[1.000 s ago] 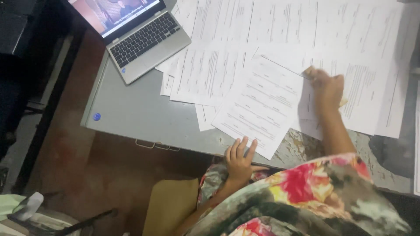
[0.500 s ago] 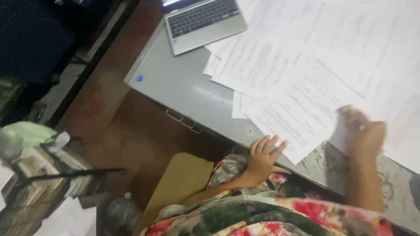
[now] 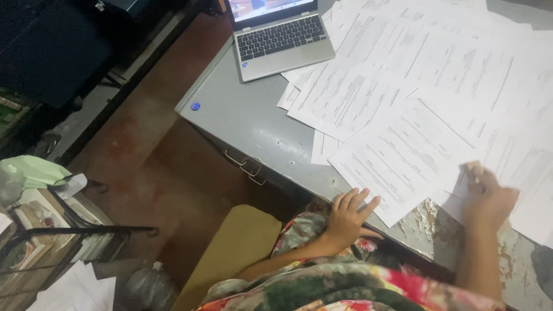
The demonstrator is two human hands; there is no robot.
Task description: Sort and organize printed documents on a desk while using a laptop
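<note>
I see my left hand [image 3: 347, 214] resting at the near edge of the desk [image 3: 242, 115], fingers spread and slack, gripping nothing; the fingertips lie just beside the corner of the nearest sheet [image 3: 403, 158]. My right hand [image 3: 487, 193] is over on the paper pile, blurred, fingers curled down on the edge of a sheet where it overlaps the next one. I cannot tell whether it pinches the paper or only presses on it.

The sheet sits near the front of the desk, tilted, its near corner poking toward the desk edge. More papers [image 3: 438, 52] fan out behind it and cover most of the top, overlapping one another. An open laptop [image 3: 279, 40] stands at the far left corner, with paper edges touching its right side. A small blue sticker [image 3: 195, 106] marks the bare grey metal near the left corner. A drawer handle [image 3: 247, 164] hangs on the desk front. The paint is flaking beside my right wrist.

Below the desk I see a yellow-brown chair seat [image 3: 236, 247] beside my flowered sleeve [image 3: 345, 282]. On the left stands a wire rack [image 3: 52, 242] with books, and a pale green cloth [image 3: 37, 171] on top.
</note>
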